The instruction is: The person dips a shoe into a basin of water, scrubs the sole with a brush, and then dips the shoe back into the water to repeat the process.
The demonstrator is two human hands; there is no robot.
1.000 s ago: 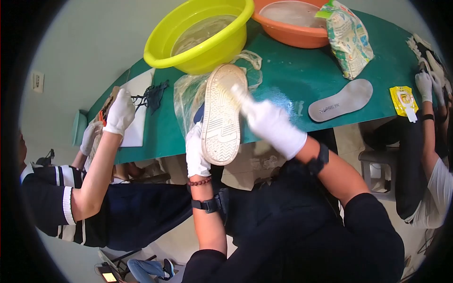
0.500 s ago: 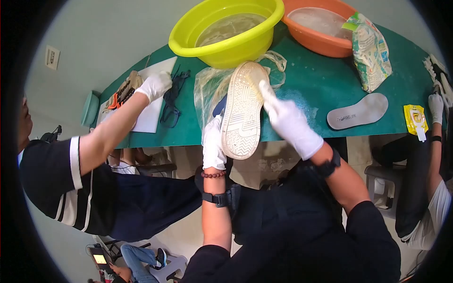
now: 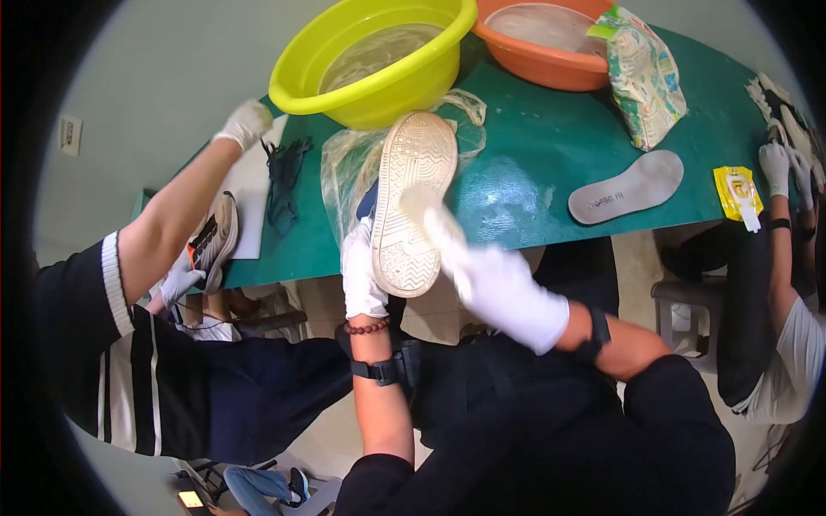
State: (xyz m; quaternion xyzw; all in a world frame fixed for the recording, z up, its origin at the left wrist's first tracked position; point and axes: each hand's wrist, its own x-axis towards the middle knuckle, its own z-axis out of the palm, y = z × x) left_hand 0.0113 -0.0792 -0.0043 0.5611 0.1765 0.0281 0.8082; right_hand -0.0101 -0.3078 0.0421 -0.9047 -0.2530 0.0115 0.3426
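My gloved left hand [image 3: 360, 271] grips a shoe [image 3: 403, 254] from beneath, its patterned off-white sole turned up towards me. A bit of the shoe's blue upper shows at the left edge. Closed around a pale brush [image 3: 420, 205], my gloved right hand [image 3: 508, 292] holds the brush's head against the middle of the sole. Motion smears the brush and the fingers. Under the shoe's far end lies a clear plastic bag [image 3: 337, 163] on the green table [image 3: 533, 193]. A grey insole [image 3: 628, 187] lies to the right.
A yellow-green basin [image 3: 379, 101] and an orange basin [image 3: 542, 64] hold cloudy water. Beside them stands a printed bag [image 3: 644, 82]. A yellow packet [image 3: 736, 198] lies at right. On the left, a co-worker holds another shoe [image 3: 225, 236] near dark laces [image 3: 286, 181] and a white board [image 3: 251, 225].
My right hand has drawn the brush from the sole's far end to its middle, nearer me. The view has shifted. The left co-worker's raised hand has moved off the board, and their shoe has tilted.
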